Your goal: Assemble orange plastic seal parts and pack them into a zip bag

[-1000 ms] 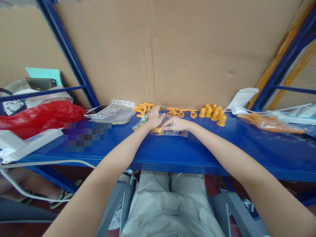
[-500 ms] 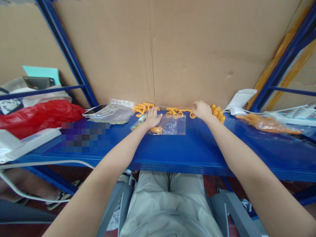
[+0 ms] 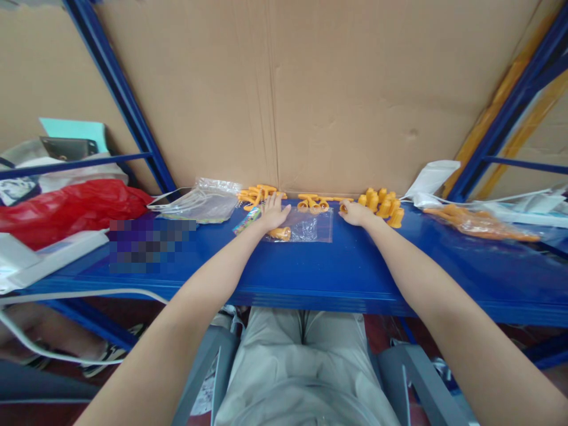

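Observation:
My left hand [image 3: 272, 214] lies with its fingers spread over the table, at the left end of a clear plastic bag [image 3: 320, 229]. An orange cup-shaped piece [image 3: 280, 234] shows in the bag beside that wrist, and a colourful printed packet [image 3: 247, 221] peeks out left of the hand. Past its fingertips lie several orange plastic parts [image 3: 260, 190]. My right hand [image 3: 357, 214] is closed around an orange cup-shaped piece [image 3: 343, 209], its round opening facing me. Between the hands, orange pieces with round openings [image 3: 315, 206] sit behind the bag. Several orange cups [image 3: 385, 204] stand right of my right hand.
A cardboard wall [image 3: 328, 100] rises along the back of the blue table [image 3: 306, 272]. At left are clear bags [image 3: 199, 204], a red plastic bag [image 3: 84, 207] and a white box [image 3: 53, 260]. A bag of orange parts [image 3: 483, 223] lies at right, near blue frame posts [image 3: 477, 160].
My right hand has come down towards me and a little left, uncovering the standing orange cups. An orange cup-shaped piece now shows in its grip. My left hand stays put.

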{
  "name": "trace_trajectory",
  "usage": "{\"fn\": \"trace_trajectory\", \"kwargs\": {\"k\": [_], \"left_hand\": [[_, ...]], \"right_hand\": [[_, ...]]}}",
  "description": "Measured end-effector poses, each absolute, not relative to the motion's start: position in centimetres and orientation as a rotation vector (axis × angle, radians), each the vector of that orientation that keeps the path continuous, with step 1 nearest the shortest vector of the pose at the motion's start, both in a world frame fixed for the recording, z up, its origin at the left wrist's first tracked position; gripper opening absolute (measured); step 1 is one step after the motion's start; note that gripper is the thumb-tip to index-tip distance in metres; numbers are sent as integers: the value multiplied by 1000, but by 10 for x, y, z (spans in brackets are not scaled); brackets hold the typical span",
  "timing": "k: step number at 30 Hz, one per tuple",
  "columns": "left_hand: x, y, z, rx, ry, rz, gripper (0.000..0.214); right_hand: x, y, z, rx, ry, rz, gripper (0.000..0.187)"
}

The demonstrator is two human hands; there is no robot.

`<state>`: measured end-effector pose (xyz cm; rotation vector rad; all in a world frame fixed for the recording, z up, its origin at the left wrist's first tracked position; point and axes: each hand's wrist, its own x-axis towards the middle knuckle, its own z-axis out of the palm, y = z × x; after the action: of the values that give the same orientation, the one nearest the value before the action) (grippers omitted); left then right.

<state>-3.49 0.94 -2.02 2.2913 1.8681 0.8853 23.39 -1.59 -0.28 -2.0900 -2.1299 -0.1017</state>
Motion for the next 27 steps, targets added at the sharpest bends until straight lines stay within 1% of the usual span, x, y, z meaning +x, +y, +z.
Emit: {"fn": "trace_trajectory", "kwargs": {"k": [5, 11, 15, 17, 22, 24, 27], "left_hand": [[-34, 7, -18, 2284, 1894, 850, 60], [-36, 14, -24, 2306, 1878, 909, 58], [-38, 17, -26, 2318, 1830, 934, 58], [-38, 16, -24, 2307, 1834, 907, 59], [-39, 13, -21, 2315, 1831, 869, 59], [-40, 15, -22, 2330, 1827, 885, 59], [-43, 19, -25, 2335, 1820, 922, 58]], "right_hand": [[220, -27, 0, -2136, -1964, -261, 36], [218, -31, 11, -2084, -1696, -233, 34], [225, -28, 29, -1868, -1516, -167, 31], [228, -24, 38, -1672, -1474, -55, 28], [236, -18, 53, -1211, -1401, 429, 26], [238, -22, 56, -1105, -1430, 590, 24], [241, -34, 58, -1092, -1494, 813, 16]]}}
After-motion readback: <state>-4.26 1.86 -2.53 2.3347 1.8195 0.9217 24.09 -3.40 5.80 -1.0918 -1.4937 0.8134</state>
